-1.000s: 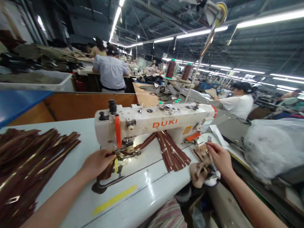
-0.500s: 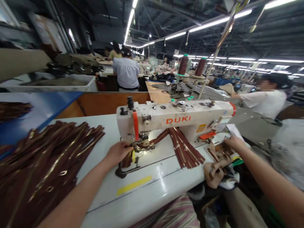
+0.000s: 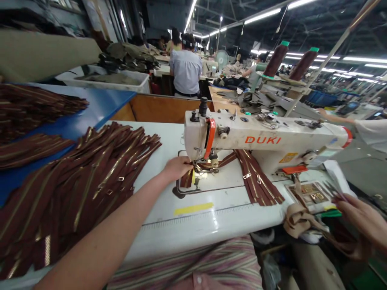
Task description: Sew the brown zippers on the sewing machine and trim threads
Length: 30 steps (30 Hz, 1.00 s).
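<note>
My left hand point(image 3: 178, 169) presses a brown zipper point(image 3: 187, 179) under the presser foot of the white DUKI sewing machine point(image 3: 266, 141). Several finished brown zippers with brass teeth point(image 3: 256, 177) hang below the machine arm. A large pile of brown zippers point(image 3: 81, 189) lies left of my forearm on the white machine table point(image 3: 223, 219). At the right edge, my right hand point(image 3: 359, 219) pinches a thin dark item, too blurred to name. A bundle of beige straps point(image 3: 298, 219) lies just left of that hand.
More brown zippers lie on a blue table point(image 3: 39, 121) at the left. A tray of small labels point(image 3: 306, 192) and white paper point(image 3: 334, 173) sit right of the machine. Striped cloth point(image 3: 187, 262) covers my lap. A co-worker point(image 3: 186, 68) sits beyond, among further sewing stations.
The view has swung left, shifting the machine rightward in the picture. My right hand has moved right, away from the beige straps. My left hand stays on the zipper at the needle.
</note>
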Motion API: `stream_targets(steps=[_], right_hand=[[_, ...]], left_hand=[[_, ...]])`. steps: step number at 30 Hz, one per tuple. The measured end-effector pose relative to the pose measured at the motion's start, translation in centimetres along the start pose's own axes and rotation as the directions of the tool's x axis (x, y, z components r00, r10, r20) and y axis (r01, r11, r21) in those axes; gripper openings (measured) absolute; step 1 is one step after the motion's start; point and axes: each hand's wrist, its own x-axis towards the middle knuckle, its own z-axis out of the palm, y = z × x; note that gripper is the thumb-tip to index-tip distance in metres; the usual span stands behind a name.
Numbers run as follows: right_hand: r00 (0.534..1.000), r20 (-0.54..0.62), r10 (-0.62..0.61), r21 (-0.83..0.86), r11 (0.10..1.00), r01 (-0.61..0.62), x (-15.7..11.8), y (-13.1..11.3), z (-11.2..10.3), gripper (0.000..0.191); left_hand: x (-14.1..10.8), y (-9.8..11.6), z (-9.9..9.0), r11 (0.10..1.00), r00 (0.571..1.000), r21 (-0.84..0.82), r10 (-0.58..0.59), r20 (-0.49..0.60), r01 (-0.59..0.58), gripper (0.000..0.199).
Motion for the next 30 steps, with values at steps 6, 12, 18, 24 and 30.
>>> stream_targets(steps=[6,12,18,24,30], right_hand=[[0.930,0.172,-0.326,0.135,0.943,0.306,-2.0,-16.5,1.9,0.035],[0.849,0.265,-0.458,-0.021,0.877,0.480,2.7,-28.3,4.8,0.027],[0.846,0.274,-0.457,-0.063,0.869,0.490,5.2,-30.9,6.4,0.023],[0.835,0.278,-0.475,-0.066,0.858,0.510,5.4,-32.3,6.7,0.025],[0.850,0.297,-0.435,-0.098,0.872,0.480,5.2,-33.2,6.7,0.028]], left_hand=[[-0.1,-0.3,0.1,0.999,1.000,-0.029,0.019,-0.008,-0.019,0.024],[0.1,-0.7,0.4,0.996,0.999,-0.066,0.051,-0.019,-0.052,0.022],[0.5,-0.8,0.5,0.994,0.997,-0.083,0.069,-0.018,-0.070,0.022],[0.5,-0.8,0.4,0.991,0.996,-0.102,0.086,-0.021,-0.088,0.021],[0.4,-1.0,0.5,0.990,0.997,-0.122,0.073,-0.027,-0.075,0.019]])
